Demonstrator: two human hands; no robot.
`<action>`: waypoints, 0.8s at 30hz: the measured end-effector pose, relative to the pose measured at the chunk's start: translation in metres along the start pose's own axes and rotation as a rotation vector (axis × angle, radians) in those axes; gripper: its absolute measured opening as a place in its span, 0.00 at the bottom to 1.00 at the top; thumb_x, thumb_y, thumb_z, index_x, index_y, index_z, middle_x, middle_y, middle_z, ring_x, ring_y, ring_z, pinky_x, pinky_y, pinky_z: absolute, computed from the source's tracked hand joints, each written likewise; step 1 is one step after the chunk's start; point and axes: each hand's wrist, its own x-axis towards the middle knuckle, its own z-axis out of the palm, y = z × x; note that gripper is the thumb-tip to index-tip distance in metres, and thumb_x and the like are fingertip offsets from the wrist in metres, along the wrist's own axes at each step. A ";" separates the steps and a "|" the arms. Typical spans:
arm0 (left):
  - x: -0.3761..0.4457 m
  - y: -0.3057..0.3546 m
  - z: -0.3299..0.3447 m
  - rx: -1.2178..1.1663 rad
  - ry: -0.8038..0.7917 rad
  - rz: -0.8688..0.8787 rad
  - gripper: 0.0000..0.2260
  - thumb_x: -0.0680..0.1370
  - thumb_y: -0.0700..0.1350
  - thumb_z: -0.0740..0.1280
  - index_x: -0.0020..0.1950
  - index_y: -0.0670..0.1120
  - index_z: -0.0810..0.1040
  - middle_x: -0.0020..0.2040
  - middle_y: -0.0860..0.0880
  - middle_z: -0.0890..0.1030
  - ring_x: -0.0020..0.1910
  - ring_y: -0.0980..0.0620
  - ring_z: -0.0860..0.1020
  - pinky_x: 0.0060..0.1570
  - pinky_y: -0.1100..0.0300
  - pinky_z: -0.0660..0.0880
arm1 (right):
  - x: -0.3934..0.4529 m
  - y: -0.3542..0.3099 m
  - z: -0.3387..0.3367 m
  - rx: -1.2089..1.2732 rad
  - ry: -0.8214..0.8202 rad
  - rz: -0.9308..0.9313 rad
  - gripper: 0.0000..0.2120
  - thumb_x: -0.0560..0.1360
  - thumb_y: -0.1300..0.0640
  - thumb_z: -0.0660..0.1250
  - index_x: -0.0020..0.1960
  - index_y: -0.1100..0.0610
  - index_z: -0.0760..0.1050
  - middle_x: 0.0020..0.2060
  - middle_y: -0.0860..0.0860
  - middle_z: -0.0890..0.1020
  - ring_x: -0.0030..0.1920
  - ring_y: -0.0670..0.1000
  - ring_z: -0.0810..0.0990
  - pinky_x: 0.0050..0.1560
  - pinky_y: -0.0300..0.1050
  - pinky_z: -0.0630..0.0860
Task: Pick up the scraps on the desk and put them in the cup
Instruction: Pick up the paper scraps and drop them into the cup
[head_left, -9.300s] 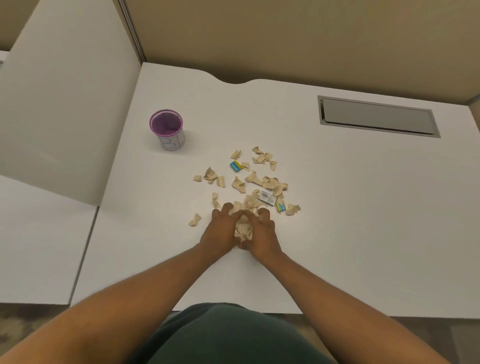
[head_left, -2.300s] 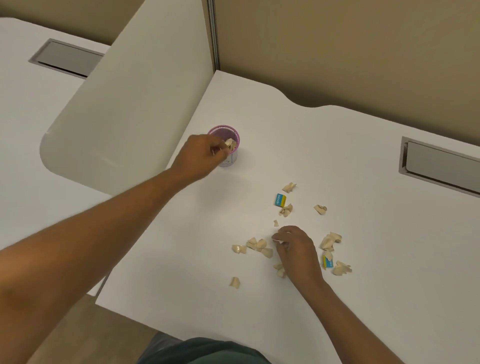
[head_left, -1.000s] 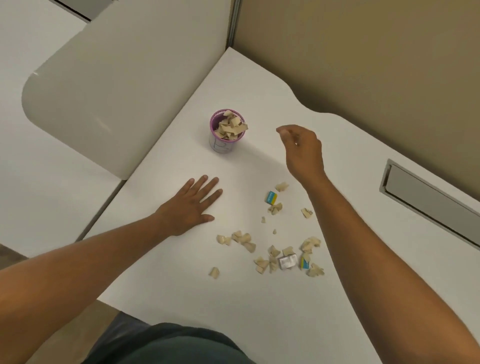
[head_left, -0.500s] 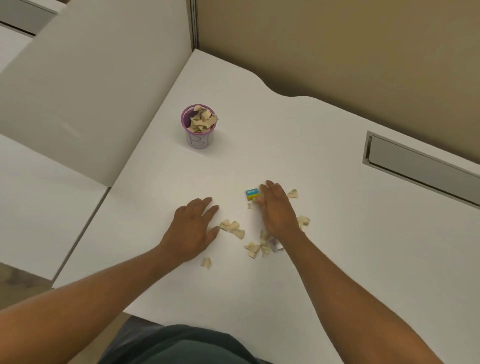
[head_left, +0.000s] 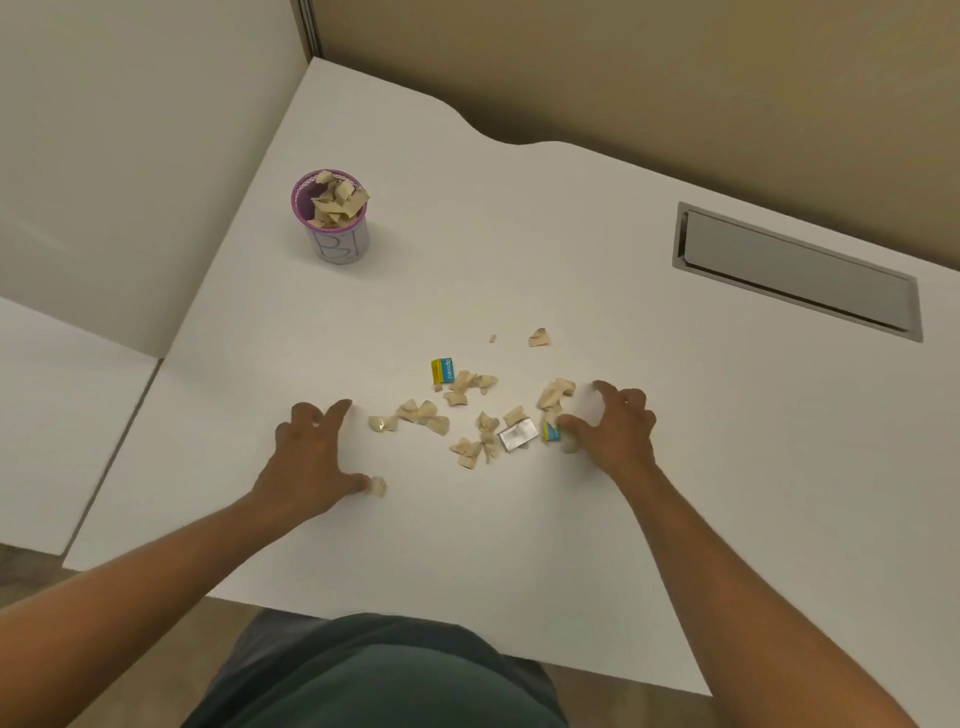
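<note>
I have just one view, from the head camera, looking steeply down and forward over the flat white bench (head_left: 675, 467). It sits close enough that both forearms run in from the bottom corners and my dark green lap fills the bottom edge. Taking the purple-rimmed mesh cup (head_left: 332, 218) as my landmark, it stands upper left of centre; the tan partition wall (head_left: 675, 78) rises beyond it across the top, a white side panel (head_left: 130, 156) stands to its left, and a grey metal cable hatch (head_left: 795, 273) lies far to its right.
</note>
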 end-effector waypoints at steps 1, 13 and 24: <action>-0.002 0.002 0.003 -0.045 -0.026 -0.016 0.47 0.69 0.57 0.81 0.82 0.55 0.58 0.72 0.45 0.62 0.71 0.38 0.66 0.58 0.44 0.78 | 0.000 0.005 0.003 0.039 -0.015 -0.007 0.33 0.72 0.43 0.75 0.73 0.47 0.67 0.66 0.53 0.65 0.66 0.60 0.66 0.61 0.51 0.74; 0.023 0.089 0.033 -0.445 0.030 0.192 0.37 0.72 0.38 0.77 0.79 0.51 0.69 0.64 0.48 0.69 0.58 0.46 0.78 0.55 0.51 0.79 | -0.007 -0.070 0.034 0.033 -0.132 -0.576 0.18 0.81 0.66 0.57 0.67 0.58 0.77 0.58 0.57 0.76 0.57 0.56 0.78 0.58 0.41 0.73; 0.014 0.074 0.044 0.203 0.011 0.411 0.51 0.67 0.56 0.82 0.83 0.51 0.57 0.78 0.47 0.60 0.68 0.41 0.66 0.58 0.47 0.79 | -0.040 -0.091 0.062 -0.455 -0.155 -0.610 0.46 0.66 0.33 0.72 0.78 0.42 0.56 0.78 0.53 0.59 0.69 0.60 0.64 0.62 0.55 0.74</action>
